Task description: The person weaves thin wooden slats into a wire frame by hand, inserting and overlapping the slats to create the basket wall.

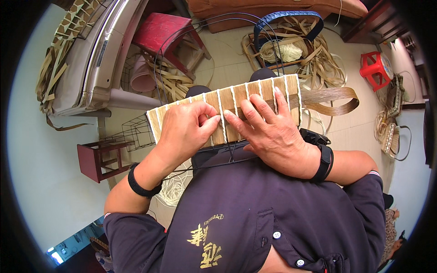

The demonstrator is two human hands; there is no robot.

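Note:
A long tan panel [241,92] lies across my lap, with white cords [219,100] running over it in evenly spaced rows. A brown flat strip [342,108] crosses it beneath the cords and bends into a loop past its right end. At the panel's middle, my left hand [189,125] is closed, thumb and forefinger pinching the strip beside a cord; the strip's end is hidden there. My right hand [273,129] lies over the panel and strip, fingers stretched out, its forefinger close to the left fingertips. Thin black wire [157,59] arches up beyond the panel.
A red stool [161,32] stands beyond on the left, a dark red stool [102,159] nearer. Ahead, a tray [255,57] holds a blue-handled basket and cord amid loose strips. Another red stool [375,70] is at right. White cord [172,190] lies coiled by my left forearm.

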